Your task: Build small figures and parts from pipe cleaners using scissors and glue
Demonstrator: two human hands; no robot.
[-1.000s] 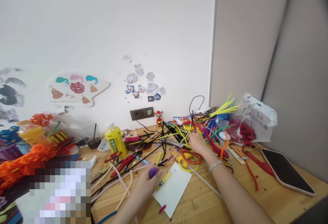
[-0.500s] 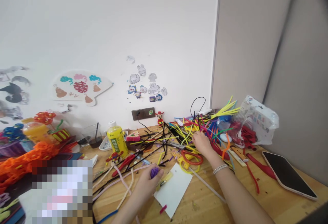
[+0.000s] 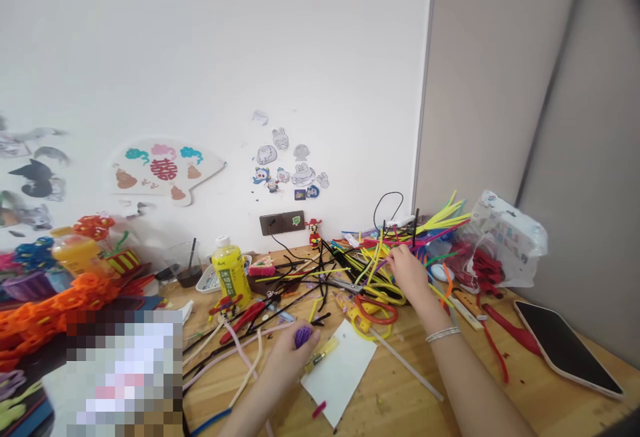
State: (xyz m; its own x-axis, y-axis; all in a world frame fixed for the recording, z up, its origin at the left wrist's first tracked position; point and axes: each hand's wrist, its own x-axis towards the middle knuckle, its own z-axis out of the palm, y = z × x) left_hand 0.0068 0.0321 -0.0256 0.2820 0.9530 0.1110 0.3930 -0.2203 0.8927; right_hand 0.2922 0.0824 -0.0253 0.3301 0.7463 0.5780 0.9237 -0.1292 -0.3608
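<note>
My left hand (image 3: 295, 346) is closed around a bundle of purple pipe cleaner (image 3: 303, 336), held above the wooden table beside a white sheet of paper (image 3: 345, 370). My right hand (image 3: 409, 276) reaches into a heap of loose pipe cleaners (image 3: 367, 250), mostly yellow and black with some pink and blue. Its fingertips pinch at the heap, where a thin purple pipe cleaner (image 3: 384, 264) meets them. Just below that hand lie orange-handled scissors (image 3: 376, 309) and a yellow looped tool, partly covering each other.
A yellow drink bottle (image 3: 231, 274) stands at the back. A tablet-like device (image 3: 567, 347) and a clear plastic bag (image 3: 515, 234) lie to the right. On the left are orange pipe-cleaner flowers (image 3: 60, 304). A wall socket (image 3: 281, 223) is behind the table.
My right hand has shifted slightly right within the heap, and some pipe cleaners there have moved. My left hand still holds the purple bundle in about the same place.
</note>
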